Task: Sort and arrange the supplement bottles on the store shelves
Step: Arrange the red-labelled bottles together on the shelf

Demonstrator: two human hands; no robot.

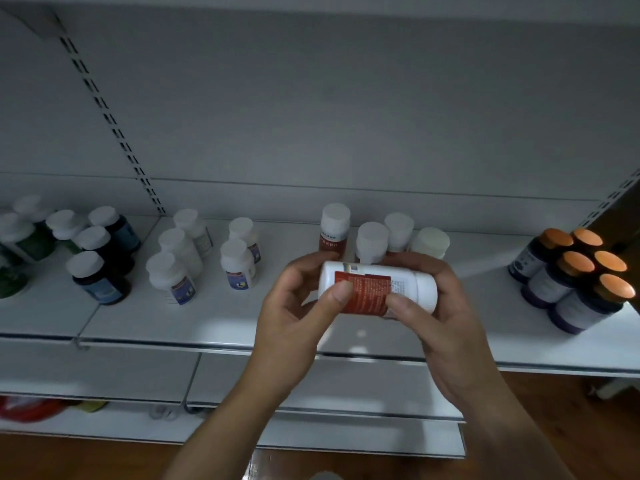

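Note:
A white bottle with a red label [375, 289] lies sideways in both hands above the front of the white shelf [207, 327], its cap end to the right. My left hand [294, 320] grips its base end, thumb on the label. My right hand [440, 306] wraps the cap end, thumb under the label. Behind the hands stand several matching white-capped bottles [334, 230], one showing a red label. To the left stand white bottles with blue labels [239, 265].
Dark bottles with white caps [97, 275] and green ones [20, 244] crowd the shelf's left end. Orange-capped dark bottles [575, 282] cluster at the right end. Lower shelves [311, 389] and a wooden floor [571, 427] lie below. A slotted upright [114, 133] runs up the back panel.

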